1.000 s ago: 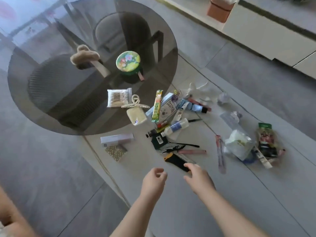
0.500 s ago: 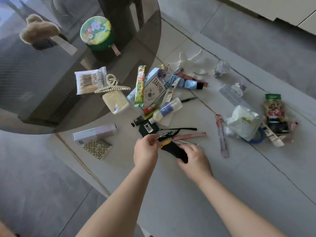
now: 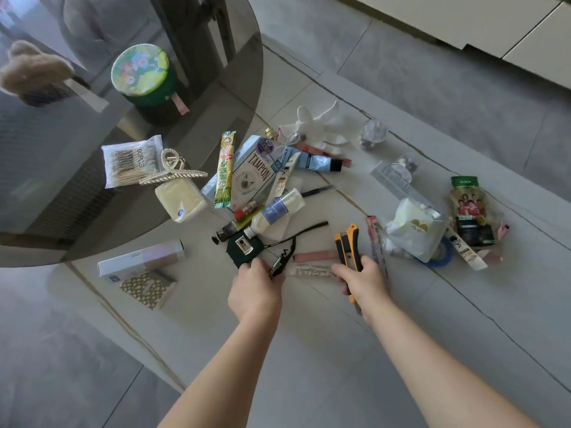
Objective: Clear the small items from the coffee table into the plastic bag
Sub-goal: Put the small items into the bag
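Note:
Small items lie scattered over the white marble coffee table [image 3: 324, 350]. My right hand [image 3: 364, 282] grips an orange and black utility knife [image 3: 349, 245], lifted a little off the table. My left hand [image 3: 256, 291] pinches the clip end of a black strap [image 3: 296, 239] next to a dark green pouch [image 3: 242, 247]. A clear plastic bag [image 3: 414, 233] with white contents lies to the right of my right hand. Just beyond my hands are a pink tube [image 3: 315, 257], a white bottle [image 3: 275, 211] and a tampon box [image 3: 253, 174].
A round dark glass top [image 3: 77, 211] overlaps the table's left part and carries a green tin [image 3: 140, 72], cotton swabs [image 3: 131, 162] and a hair claw [image 3: 171, 173]. A pale box [image 3: 140, 262] lies at the left, a snack packet [image 3: 469, 208] and blue tape [image 3: 445, 254] at the right.
My hands reached forward to the black and orange knife. The right hand has now lifted it and swung it to the right, while the left hand has stayed at the black strap.

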A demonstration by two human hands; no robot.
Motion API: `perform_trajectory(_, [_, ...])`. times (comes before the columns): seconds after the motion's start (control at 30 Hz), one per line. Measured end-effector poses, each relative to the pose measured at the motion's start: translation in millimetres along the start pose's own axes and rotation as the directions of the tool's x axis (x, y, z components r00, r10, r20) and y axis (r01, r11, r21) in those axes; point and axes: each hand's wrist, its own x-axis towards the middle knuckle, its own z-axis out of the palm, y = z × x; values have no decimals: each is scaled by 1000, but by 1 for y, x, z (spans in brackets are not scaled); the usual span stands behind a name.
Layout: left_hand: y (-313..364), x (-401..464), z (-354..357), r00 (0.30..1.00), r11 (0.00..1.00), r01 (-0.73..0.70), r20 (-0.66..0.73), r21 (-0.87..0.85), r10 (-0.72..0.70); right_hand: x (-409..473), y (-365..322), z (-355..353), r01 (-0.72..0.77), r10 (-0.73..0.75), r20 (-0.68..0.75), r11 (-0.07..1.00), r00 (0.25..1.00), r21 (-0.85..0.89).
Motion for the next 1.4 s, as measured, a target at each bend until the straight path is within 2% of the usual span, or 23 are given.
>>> perform_trajectory(0.1, [-4,-3,5,1000,1000,-18,7,22,17,7,-6,10,-10,1,-163,998,987,-56])
perform_trajectory(0.17, [-8,-8,7,998,992,32,53,-119,-26,9,-13,17,-41,5,-243,989,970,-143])
perform_trajectory(0.23, [-13,-15,10,991,944,105,116,-314,-72,9,-19,25,-64,0,-306,978,952,-200])
perform_trajectory(0.3, [-15,-22,13,982,855,162,161,-492,-93,9,-21,32,-82,2,-348,974,937,-212])
perform_trajectory(0.4, [-12,-30,16,957,660,271,268,-701,-108,8,-23,35,-116,44,-375,978,926,-171])
perform_trajectory(0.5, [1,-36,20,908,414,412,403,-812,-114,12,-21,27,-138,110,-328,988,938,-63])
perform_trajectory(0.57, [11,-37,25,888,344,458,441,-820,-131,15,-14,15,-116,112,-253,993,961,1])
perform_trajectory(0.6, [16,-37,28,893,383,448,427,-808,-144,15,-10,9,-106,111,-214,994,971,32])
perform_trajectory(0.7, [27,-41,35,944,658,306,309,-688,-115,10,3,-13,-99,118,-111,982,987,160])
perform_trajectory(0.77, [35,-50,39,961,755,214,273,-619,-48,6,7,-28,-101,118,-60,967,991,233])
perform_trajectory(0.87, [44,-71,56,951,769,234,306,-596,-52,1,17,-46,-93,94,3,977,996,191])
perform_trajectory(1.03, [50,-113,98,901,728,415,359,-546,-245,-10,47,-64,-123,118,39,978,992,167])
perform_trajectory(1.1, [51,-121,107,895,789,429,324,-439,-307,-14,59,-69,-147,136,75,972,988,181])
perform_trajectory(1.2, [52,-122,109,915,848,385,275,-365,-297,-22,70,-77,-172,139,153,958,978,228])
perform_trajectory(1.27, [48,-122,104,922,847,356,295,-395,-250,-30,75,-83,-167,119,192,952,974,258])
perform_trajectory(1.4, [31,-126,81,926,722,351,336,-596,-173,-52,72,-92,-134,79,220,959,972,249])
